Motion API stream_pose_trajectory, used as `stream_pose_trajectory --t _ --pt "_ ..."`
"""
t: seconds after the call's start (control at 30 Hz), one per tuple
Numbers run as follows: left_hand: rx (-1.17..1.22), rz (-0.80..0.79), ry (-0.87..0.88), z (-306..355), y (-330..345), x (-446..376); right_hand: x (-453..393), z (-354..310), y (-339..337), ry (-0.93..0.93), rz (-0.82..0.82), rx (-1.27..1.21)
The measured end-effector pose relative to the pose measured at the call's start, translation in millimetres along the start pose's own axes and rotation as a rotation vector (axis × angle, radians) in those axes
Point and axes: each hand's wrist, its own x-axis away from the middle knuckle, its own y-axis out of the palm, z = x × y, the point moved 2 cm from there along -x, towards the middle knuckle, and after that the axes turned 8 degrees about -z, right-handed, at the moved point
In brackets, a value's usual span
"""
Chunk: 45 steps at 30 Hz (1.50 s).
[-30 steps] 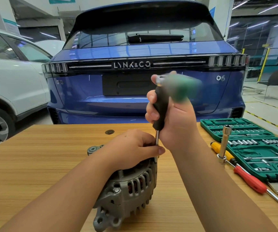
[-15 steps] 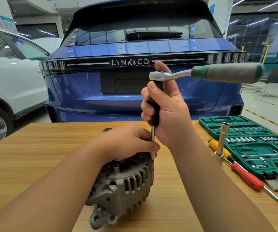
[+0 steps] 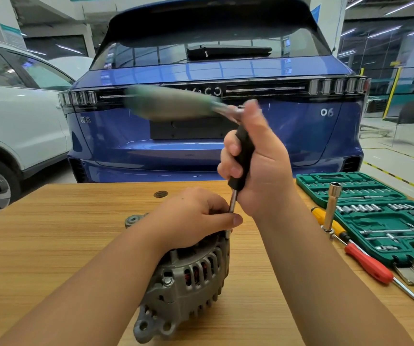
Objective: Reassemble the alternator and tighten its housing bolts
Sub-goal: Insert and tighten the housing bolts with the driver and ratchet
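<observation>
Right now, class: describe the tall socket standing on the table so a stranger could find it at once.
Find the green tool case at the table's right edge. Just left of it, a silver deep socket stands upright. The yellow screwdriver and red screwdriver beside it lie flat.

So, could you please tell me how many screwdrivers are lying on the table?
2: a yellow-handled screwdriver beside the green socket set, and a red-handled screwdriver nearer; others may be hidden.

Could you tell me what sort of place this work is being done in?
Most likely a car workshop or training garage: a blue car and a white car are parked indoors behind the wooden table, which holds a green socket set case and an alternator.
</observation>
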Motion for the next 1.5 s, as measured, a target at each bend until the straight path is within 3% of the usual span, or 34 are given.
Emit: stream_pose_trajectory --t 0.1,0.23,0.37,0.53,0.8,0.93,1.07,1.27,1.5 --pt "-0.002 -0.005 -0.010 -1 0 -1 0 0 -2 -0.007 0.066 0.127" --pt "0.008 0.009 -0.001 -1 -1 -1 -1 0 -2 0.046 -0.097 -0.148" --pt "0.068 0.016 -0.004 -2 -1 0 -1 4 2 -0.069 -0.126 -0.034" --pt "0.062 0.019 -0.014 0 -1 1 0 5 5 -0.071 -0.140 -0.018" --pt "0.087 0.009 0.009 -1 -1 0 2 3 1 0.011 -0.234 -0.225" --pt "0.081 0.006 0.014 -1 -1 -1 0 1 1 0.060 -0.084 -0.147" --pt "0.056 -0.002 0.020 -1 -1 -1 -2 -2 -2 -0.002 0.125 0.092" --pt "0.063 0.006 0.011 -2 -1 -2 1 -1 0 -0.020 -0.066 -0.104" --pt "0.106 0.010 -0.003 0 -1 3 2 3 13 -0.112 -0.130 0.027"
